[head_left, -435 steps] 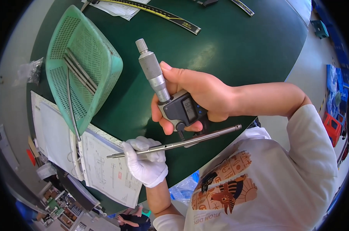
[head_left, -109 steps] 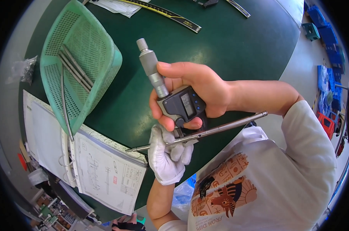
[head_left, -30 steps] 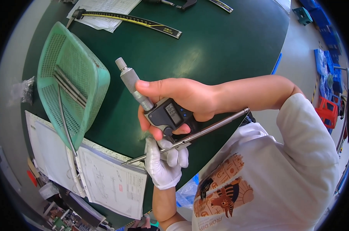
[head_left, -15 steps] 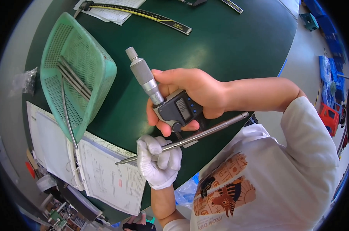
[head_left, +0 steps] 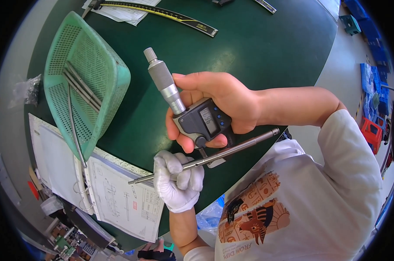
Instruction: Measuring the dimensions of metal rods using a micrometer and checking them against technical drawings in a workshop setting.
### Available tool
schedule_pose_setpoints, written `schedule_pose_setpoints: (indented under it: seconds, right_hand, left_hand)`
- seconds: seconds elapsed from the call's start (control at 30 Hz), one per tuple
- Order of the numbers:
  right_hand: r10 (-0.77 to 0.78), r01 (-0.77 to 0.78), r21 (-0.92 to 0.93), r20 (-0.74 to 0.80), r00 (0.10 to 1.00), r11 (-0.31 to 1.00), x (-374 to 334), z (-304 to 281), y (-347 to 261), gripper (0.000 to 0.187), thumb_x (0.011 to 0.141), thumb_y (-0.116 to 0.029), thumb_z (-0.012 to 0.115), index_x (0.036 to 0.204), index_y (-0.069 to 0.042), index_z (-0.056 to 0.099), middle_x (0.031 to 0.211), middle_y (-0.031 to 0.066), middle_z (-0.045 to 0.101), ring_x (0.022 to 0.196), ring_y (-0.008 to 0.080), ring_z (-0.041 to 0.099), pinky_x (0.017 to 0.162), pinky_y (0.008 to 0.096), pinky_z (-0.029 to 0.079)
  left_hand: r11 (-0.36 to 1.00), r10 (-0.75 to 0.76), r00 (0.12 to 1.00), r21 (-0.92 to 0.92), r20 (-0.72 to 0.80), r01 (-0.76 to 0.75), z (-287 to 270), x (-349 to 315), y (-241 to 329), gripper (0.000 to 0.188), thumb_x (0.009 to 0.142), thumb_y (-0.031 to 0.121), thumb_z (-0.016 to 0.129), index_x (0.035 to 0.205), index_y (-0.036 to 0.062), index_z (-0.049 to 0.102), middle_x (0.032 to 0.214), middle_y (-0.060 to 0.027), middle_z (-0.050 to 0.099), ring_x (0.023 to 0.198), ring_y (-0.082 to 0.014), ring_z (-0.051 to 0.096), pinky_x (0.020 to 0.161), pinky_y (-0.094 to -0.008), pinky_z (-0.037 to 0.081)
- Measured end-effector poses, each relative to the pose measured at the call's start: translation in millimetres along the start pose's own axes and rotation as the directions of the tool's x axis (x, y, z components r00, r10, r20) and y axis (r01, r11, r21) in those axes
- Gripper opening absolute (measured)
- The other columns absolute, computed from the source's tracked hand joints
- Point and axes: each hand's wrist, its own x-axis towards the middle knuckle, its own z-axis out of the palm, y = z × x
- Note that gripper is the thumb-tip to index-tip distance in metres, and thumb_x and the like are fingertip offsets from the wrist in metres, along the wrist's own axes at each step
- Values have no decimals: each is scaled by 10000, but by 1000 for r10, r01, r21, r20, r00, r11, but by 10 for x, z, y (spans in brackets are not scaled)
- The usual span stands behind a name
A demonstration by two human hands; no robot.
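My bare right hand point(head_left: 234, 98) is wrapped round a digital micrometer point(head_left: 200, 122) with a grey thimble, a black body and a small display. Its thumb lies against the thimble. My left hand point(head_left: 178, 180), in a white glove, has its fingers closed on a slim steel rod point(head_left: 232, 150) with stepped ends and a small hole along it. The rod slants up to the right, crossing the micrometer's measuring end just below the body. Part of the micrometer's frame shows beneath the rod; whether the faces touch it I cannot tell.
A green perforated basket point(head_left: 121, 82) at the left holds several steel rods point(head_left: 81, 89); one longer rod leans over its near edge. Below lies an open ring binder point(head_left: 123, 204) with drawings. A caliper point(head_left: 162, 15) rests on papers at the far side of the green table point(head_left: 266, 56).
The micrometer's display reading has changed. Both hands, with the micrometer and rod, have shifted only very slightly.
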Motion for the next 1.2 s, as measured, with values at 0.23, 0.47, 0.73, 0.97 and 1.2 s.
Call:
schedule_pose_setpoints:
  seconds: [0.23,0.47,0.73,0.97,1.2]
  right_hand:
    - [19,-19,-26,-24,1000,999,-5,33,-2,646,832,-538,261,814,46,537,665,147,582,340,131,409,328,210,340]
    - [-8,2,-89,-57,998,996,-11,25,6,628,816,-563,312,786,22,538,648,120,577,362,112,407,337,202,327]
    - [-64,55,-158,-49,997,986,-3,54,36,624,849,-527,258,818,34,531,658,118,577,367,110,404,369,208,348]
    - [-15,9,-88,-61,998,996,-25,46,8,658,862,-504,184,848,54,533,670,134,581,362,125,402,369,215,353]
    - [-24,21,-65,-42,999,998,-17,55,-1,665,839,-533,236,829,56,543,661,129,587,363,122,408,357,210,347]
  left_hand:
    - [1000,-17,1000,-24,-12,17,-2,-11,9,350,915,315,294,702,67,420,438,2,300,292,-111,232,294,-249,241]
    - [999,-24,996,-22,89,26,-18,20,-19,309,911,311,320,779,61,444,476,1,350,319,-106,251,314,-244,266]
    - [997,-21,997,68,-72,25,-11,-60,-150,313,899,274,356,898,7,519,755,-173,561,307,-57,186,299,-192,186]
    - [987,-69,990,134,-123,86,12,-63,-97,231,890,269,389,799,70,462,461,8,338,350,-106,275,342,-260,291]
    - [994,-81,995,73,-56,85,-25,-58,-78,241,892,278,380,792,69,450,443,6,317,342,-124,282,344,-264,294]
